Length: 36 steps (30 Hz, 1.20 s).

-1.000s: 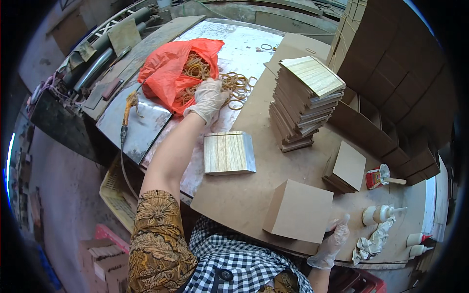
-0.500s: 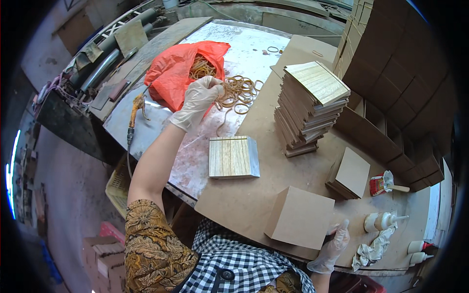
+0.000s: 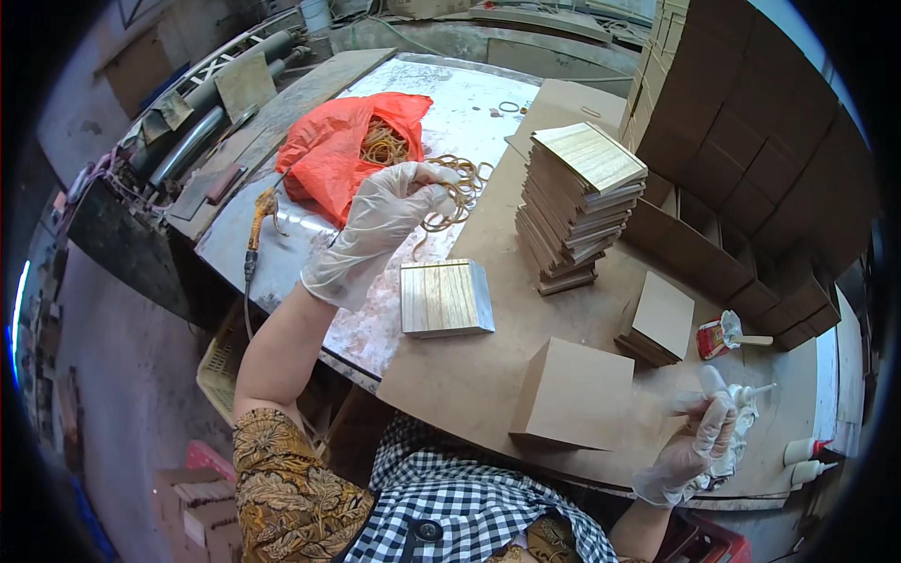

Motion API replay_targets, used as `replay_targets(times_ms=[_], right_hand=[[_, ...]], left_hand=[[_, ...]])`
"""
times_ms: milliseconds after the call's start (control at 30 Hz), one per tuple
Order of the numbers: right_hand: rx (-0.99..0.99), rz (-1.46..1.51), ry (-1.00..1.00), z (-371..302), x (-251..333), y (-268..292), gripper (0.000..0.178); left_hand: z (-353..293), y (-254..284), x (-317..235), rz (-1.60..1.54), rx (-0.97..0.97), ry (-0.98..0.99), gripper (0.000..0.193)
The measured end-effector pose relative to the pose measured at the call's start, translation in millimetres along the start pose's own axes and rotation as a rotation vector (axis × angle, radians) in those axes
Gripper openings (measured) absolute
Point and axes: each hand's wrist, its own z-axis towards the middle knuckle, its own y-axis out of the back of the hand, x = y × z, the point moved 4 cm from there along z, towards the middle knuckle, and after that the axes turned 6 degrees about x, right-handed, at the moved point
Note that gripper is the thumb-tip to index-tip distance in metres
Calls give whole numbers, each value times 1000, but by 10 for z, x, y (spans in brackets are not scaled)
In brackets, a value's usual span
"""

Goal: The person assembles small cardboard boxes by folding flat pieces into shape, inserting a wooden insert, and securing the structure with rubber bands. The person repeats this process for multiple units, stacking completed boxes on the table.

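Observation:
My left hand [image 3: 380,220], in a thin whitish glove, is closed in a pinch in front of the loose tan rubber bands [image 3: 467,170]. A band loop shows at its fingertips; how many it holds is hidden. Behind it lies a red plastic bag [image 3: 324,141] full of more bands. My gloved right hand [image 3: 690,455] is over the table's right side with fingers apart, some blurred by motion. It partly hides a white glue bottle [image 3: 741,392] and a crumpled white cloth [image 3: 737,450]. Left of it sits a brown board box [image 3: 582,394].
A pale wood-topped block [image 3: 443,296] lies mid-table. Behind it rises a leaning stack of thin boards [image 3: 572,211]. Further right are a smaller board stack [image 3: 660,319], a red tub with a brush [image 3: 718,336], and small white bottles [image 3: 802,460]. An orange-handled air gun [image 3: 260,225] lies at left.
My left hand has lifted a little off the rubber band pile. My right hand has left the brown box's edge and moved up and right to the glue bottle.

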Motion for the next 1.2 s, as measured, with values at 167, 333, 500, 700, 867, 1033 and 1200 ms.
replay_targets(times_ms=[167,333,500,700,867,1033,1200], right_hand=[[143,12,-55,2,51,-184,22],[191,27,-55,-26,19,-223,23],[221,-40,-66,-26,58,-326,25],[285,-139,-1,73,306,-519,23],[324,-186,14,76,462,-696,21],[502,-259,93,44,694,-978,21],[702,-184,-22,145,1026,-1594,53]], left_hand=[[-122,133,145,-65,48,71,23],[-200,495,412,-22,11,214,20],[-62,733,536,298,-160,291,11],[2,742,120,841,-133,176,16],[72,755,-80,1065,-137,77,21],[-2,608,-283,858,-79,83,19],[-325,-168,-793,474,105,93,18]])
